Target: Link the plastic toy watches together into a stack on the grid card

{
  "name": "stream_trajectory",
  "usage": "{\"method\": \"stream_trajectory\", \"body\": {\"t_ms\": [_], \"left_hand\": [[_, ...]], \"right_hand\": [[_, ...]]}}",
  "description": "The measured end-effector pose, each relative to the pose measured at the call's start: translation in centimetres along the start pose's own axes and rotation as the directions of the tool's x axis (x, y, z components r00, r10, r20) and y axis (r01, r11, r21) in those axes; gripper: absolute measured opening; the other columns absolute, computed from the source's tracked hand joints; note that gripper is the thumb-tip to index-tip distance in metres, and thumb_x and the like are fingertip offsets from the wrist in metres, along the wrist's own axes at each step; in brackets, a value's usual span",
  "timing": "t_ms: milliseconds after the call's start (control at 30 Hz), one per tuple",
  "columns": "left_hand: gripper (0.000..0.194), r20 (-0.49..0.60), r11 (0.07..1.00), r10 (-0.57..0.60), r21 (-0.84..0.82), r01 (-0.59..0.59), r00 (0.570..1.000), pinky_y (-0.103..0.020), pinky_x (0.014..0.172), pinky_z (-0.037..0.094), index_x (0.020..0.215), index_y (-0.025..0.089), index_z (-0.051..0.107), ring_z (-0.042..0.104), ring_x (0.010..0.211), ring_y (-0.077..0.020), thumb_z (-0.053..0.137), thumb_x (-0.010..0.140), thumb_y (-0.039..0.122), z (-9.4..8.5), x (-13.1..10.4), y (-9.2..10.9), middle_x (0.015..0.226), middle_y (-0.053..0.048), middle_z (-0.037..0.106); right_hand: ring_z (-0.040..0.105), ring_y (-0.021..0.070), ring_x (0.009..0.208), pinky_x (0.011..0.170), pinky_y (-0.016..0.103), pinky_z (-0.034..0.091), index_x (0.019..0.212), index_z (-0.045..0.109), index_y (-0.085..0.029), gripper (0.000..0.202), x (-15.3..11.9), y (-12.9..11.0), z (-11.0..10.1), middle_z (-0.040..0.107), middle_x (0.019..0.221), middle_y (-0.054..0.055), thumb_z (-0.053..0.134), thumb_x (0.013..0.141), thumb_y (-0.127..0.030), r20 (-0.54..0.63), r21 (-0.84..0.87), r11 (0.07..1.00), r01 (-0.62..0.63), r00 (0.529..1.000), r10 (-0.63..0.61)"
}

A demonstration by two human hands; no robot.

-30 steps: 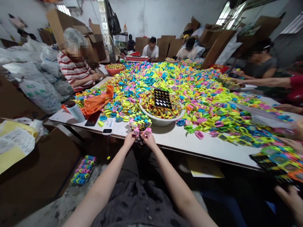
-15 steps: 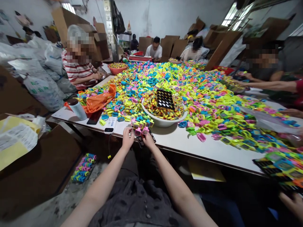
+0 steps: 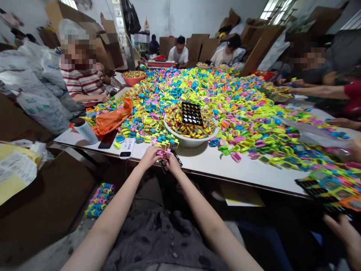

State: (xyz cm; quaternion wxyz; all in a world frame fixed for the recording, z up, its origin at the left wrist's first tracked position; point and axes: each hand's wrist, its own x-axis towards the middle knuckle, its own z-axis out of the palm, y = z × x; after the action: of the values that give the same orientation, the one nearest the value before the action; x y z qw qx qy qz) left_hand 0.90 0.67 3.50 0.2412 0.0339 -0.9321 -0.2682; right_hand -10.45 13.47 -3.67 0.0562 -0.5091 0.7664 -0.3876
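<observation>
My left hand (image 3: 149, 156) and my right hand (image 3: 172, 162) meet at the near edge of the white table (image 3: 208, 165). Between their fingertips sits a small pink plastic toy watch (image 3: 164, 153), pressed onto a black grid tray (image 3: 169, 161) that pokes out under the hands. A block of several coloured watches (image 3: 166, 140) is stacked on that tray just beyond my fingers. A white bowl (image 3: 189, 140) full of small red and yellow pieces stands behind it, with a second black grid tray (image 3: 192, 113) lying on top.
A huge heap of neon toy watches (image 3: 225, 101) covers the table. An orange bag (image 3: 111, 119), a white cup (image 3: 84, 130), a dark phone (image 3: 108, 140) and a white device (image 3: 126, 147) lie at left. Other people sit around the table; a co-worker's hand (image 3: 342, 231) holds a filled tray at right.
My hands, which each held a pink watch at the table edge, have moved together and forward onto the tray. The view has shifted slightly.
</observation>
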Motion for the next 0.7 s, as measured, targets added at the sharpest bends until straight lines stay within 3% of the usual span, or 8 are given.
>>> {"method": "stream_trajectory", "body": {"t_ms": [233,433,700], "left_hand": [[0.03,0.013,1.0,-0.014,0.012,0.014,1.0,-0.03,0.085,0.038,0.099,0.017,0.058,0.05,0.095,-0.0175,0.063,0.074,0.033,-0.1,0.3,0.1,0.1,-0.007,0.057],[0.032,-0.005,0.999,-0.033,0.037,0.033,0.999,-0.031,0.085,0.038,0.101,0.018,0.058,0.05,0.095,-0.0185,0.061,0.075,0.037,0.1,0.2,0.1,0.101,-0.007,0.057],[0.034,-0.009,0.996,-0.022,0.081,0.023,1.0,-0.03,0.083,0.037,0.105,0.023,0.06,0.049,0.094,-0.0179,0.06,0.075,0.039,0.2,0.2,0.0,0.1,-0.006,0.055]], "right_hand": [[0.048,0.017,0.094,0.084,0.027,0.037,0.108,0.055,-0.014,0.029,-0.1,-0.6,0.2,0.057,0.104,0.009,0.042,0.083,-0.022,-0.009,-0.091,0.996,0.001,1.0,-0.001],[0.044,0.0195,0.091,0.075,0.029,0.03,0.107,0.055,-0.018,0.029,-0.5,-1.4,-0.3,0.058,0.097,0.008,0.039,0.086,-0.031,-0.013,-0.267,0.963,-0.045,0.999,0.044],[0.041,0.0188,0.09,0.074,0.03,0.024,0.108,0.053,-0.017,0.03,-0.4,-1.8,-0.7,0.057,0.098,0.008,0.037,0.087,-0.032,0.046,-0.365,0.931,-0.022,0.998,0.042]]}}
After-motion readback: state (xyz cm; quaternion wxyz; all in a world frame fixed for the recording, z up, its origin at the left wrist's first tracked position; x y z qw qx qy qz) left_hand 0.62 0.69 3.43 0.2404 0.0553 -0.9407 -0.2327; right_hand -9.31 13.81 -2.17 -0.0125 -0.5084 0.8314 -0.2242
